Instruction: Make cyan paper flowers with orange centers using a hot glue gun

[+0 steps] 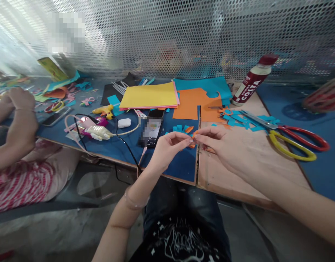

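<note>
I see my left hand (170,145) and right hand (220,145) meeting just above the table's (265,149) near edge, the fingertips of both pinched on a small orange paper piece (194,135). Just behind it lies a blue fringed cutout (180,128), beside a phone (152,131). Scissors (295,142) rest toward the right edge. Near the far edge a tilted bottle (253,82) sits next to an orange sheet (193,103) and a yellow paper stack (149,95). At the left edge is another person's hand (20,100).
</note>
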`<state>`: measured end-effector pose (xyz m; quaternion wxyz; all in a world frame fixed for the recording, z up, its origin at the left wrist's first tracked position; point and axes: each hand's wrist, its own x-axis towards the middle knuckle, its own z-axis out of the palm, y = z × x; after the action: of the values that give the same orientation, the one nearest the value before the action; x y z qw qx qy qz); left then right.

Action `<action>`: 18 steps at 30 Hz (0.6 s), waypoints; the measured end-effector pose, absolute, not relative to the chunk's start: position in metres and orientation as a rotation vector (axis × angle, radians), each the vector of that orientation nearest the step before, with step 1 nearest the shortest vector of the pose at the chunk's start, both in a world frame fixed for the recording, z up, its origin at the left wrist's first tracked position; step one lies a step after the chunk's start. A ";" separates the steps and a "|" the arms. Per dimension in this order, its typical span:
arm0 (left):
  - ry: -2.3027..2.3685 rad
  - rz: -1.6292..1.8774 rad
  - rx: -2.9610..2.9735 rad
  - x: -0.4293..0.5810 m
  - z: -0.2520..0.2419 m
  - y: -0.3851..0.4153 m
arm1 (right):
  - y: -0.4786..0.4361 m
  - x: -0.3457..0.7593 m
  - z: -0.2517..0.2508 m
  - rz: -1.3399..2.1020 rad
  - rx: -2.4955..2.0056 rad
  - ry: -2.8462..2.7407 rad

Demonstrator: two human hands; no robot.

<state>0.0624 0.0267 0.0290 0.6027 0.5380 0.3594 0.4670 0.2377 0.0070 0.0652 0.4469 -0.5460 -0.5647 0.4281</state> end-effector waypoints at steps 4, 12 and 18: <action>0.743 1.064 1.261 0.060 0.030 0.026 | 0.006 0.241 0.081 1.063 -1.453 -1.494; 0.719 0.924 1.233 0.054 0.025 0.030 | 0.006 0.250 0.064 1.174 -1.330 -1.478; 0.693 0.897 1.119 0.057 0.027 0.030 | 0.003 0.249 0.065 1.282 -1.270 -1.356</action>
<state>0.0570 0.0296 0.0269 0.6992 0.5023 0.3111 0.4025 0.2494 0.0028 0.0648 0.4279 -0.5087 -0.5428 0.5133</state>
